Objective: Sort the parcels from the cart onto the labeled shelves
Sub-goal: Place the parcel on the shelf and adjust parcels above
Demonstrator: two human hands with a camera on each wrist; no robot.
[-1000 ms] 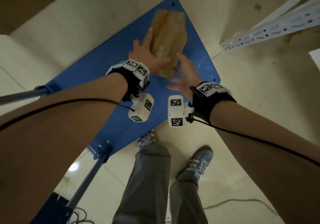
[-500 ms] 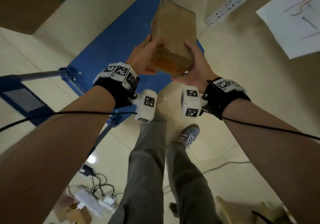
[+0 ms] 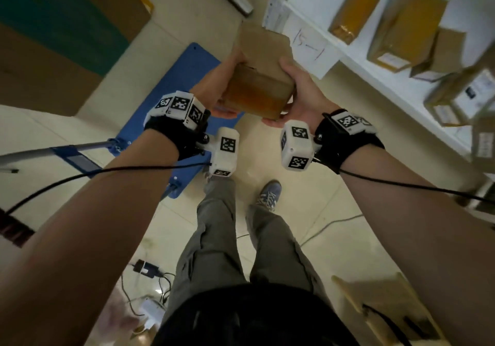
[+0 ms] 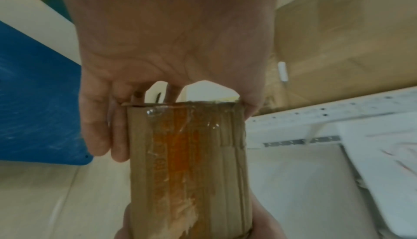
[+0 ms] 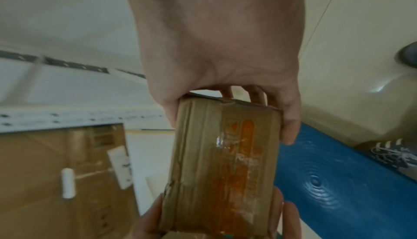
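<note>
A small brown cardboard parcel [image 3: 261, 77] with orange tape on its near end is held up in the air between both hands. My left hand [image 3: 214, 88] grips its left side and my right hand [image 3: 297, 91] grips its right side. The left wrist view shows the taped end of the parcel [image 4: 189, 162] with fingers [image 4: 101, 127] curled round its edge. In the right wrist view the parcel [image 5: 223, 162] fills the middle, with fingers [image 5: 289, 127] wrapped over its far edge. The blue cart deck [image 3: 171, 120] lies below, bare. The white shelf [image 3: 401, 83] at the right carries a handwritten paper label [image 3: 308, 48].
Several cardboard parcels [image 3: 404, 24] lie on the white shelf. The cart's handle [image 3: 53, 152] sticks out at the left. My legs and shoes [image 3: 267, 195] stand on the pale floor, with cables [image 3: 150, 273] and a cardboard sheet [image 3: 385, 308] near them.
The parcel has been lifted off the blue cart deck by both hands and carried up and to the right. The view has swung toward the white shelf with its parcels.
</note>
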